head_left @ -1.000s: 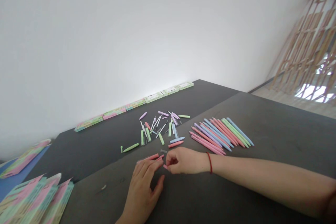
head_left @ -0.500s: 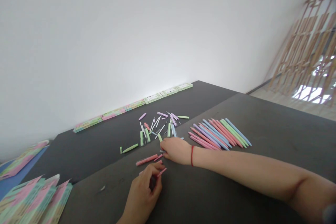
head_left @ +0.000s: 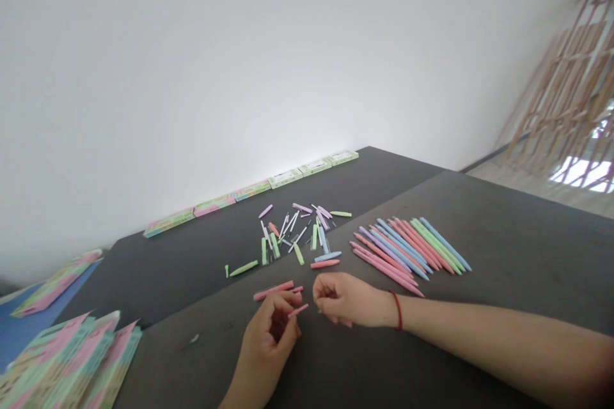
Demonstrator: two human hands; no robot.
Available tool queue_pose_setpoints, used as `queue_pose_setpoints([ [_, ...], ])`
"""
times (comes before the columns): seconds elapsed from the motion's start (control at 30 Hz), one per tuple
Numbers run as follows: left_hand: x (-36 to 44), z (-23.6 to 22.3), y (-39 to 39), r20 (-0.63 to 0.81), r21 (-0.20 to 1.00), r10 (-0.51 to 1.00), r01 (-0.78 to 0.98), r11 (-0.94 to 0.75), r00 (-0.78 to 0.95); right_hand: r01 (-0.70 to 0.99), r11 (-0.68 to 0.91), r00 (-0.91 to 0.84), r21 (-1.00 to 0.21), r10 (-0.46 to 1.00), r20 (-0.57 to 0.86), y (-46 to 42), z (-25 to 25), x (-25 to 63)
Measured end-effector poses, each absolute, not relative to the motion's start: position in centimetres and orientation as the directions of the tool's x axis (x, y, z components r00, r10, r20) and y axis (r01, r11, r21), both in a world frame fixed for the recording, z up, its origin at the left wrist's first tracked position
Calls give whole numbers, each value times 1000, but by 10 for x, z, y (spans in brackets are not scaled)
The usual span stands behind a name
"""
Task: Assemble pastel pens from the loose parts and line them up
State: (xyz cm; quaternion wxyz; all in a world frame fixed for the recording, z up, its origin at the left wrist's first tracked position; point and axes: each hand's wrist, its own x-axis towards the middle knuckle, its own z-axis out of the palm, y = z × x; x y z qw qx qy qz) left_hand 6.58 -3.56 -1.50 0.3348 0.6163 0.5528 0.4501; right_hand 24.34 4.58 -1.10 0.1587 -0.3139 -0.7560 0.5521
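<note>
My left hand (head_left: pixel 269 339) is closed, thumb and finger pinching a small pink pen part (head_left: pixel 298 310). Just beyond its knuckles lie a red pen barrel (head_left: pixel 273 291) and another short pink piece (head_left: pixel 298 289) on the dark table. Beside it, my right hand (head_left: pixel 341 299) is closed with fingertips together; a tiny glint shows below them, too small to name. Past the right hand lie a red tapered pen part (head_left: pixel 325 264) and a blue one (head_left: pixel 328 256). A row of assembled-looking pens (head_left: pixel 407 246) in pink, blue, purple, red and green lies to the right.
Loose pen parts and white refills (head_left: pixel 291 222) are scattered at mid-table. Flat printed boxes (head_left: pixel 214 206) line the wall side. Printed packs (head_left: pixel 71 358) are stacked at the near left, another pack (head_left: pixel 57 284) on a blue surface. A wooden lattice (head_left: pixel 566 77) stands at right.
My right hand has drawn back from the loose parts, toward me and to the right, its fingertips now pinched. The red and blue tapered parts are uncovered. My left hand keeps its pink piece.
</note>
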Motion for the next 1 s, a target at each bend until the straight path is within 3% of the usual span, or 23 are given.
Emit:
queue_pose_setpoints([
  [0.07,69,-15,-37,196,895,980,410,-175,-9,213,60,-786,-975,604,-134,37,-16,242],
  [0.27,75,-7,-42,153,934,985,337,-117,-81,107,18,-822,-994,565,-78,26,-17,233],
  [0.43,76,0,-41,12,987,979,158,21,-202,109,241,-796,-965,603,61,27,-13,240],
  [0.57,77,0,-43,-43,987,982,144,70,-181,141,429,-766,-892,618,176,25,-10,242],
  [1.0,73,2,-41,-77,980,977,167,112,-200,200,478,-775,-856,612,161,25,-8,242],
])
